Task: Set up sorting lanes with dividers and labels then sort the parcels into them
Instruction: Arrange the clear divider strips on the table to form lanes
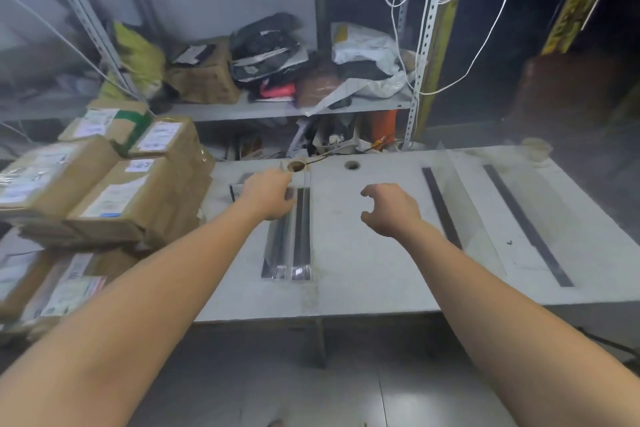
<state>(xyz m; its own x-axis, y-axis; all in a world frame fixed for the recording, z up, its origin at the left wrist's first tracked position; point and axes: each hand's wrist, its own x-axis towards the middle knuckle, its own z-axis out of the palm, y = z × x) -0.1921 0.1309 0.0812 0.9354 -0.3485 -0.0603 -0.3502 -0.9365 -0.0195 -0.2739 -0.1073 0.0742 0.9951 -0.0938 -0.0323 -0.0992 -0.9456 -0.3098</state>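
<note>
I see the left hand on the far end of the clear dividers, which lie on the white table; I cannot tell if it grips them. The right hand hovers beside, fingers loosely curled, holding nothing. The parcels are stacked at the table's left

The left hand is covering the far end of the clear divider, its fingers lying out of sight beneath its back, so any grip is going unseen. Blur is smearing the parcel labels past reading, and the stacked parcels are running off the left edge.
</note>
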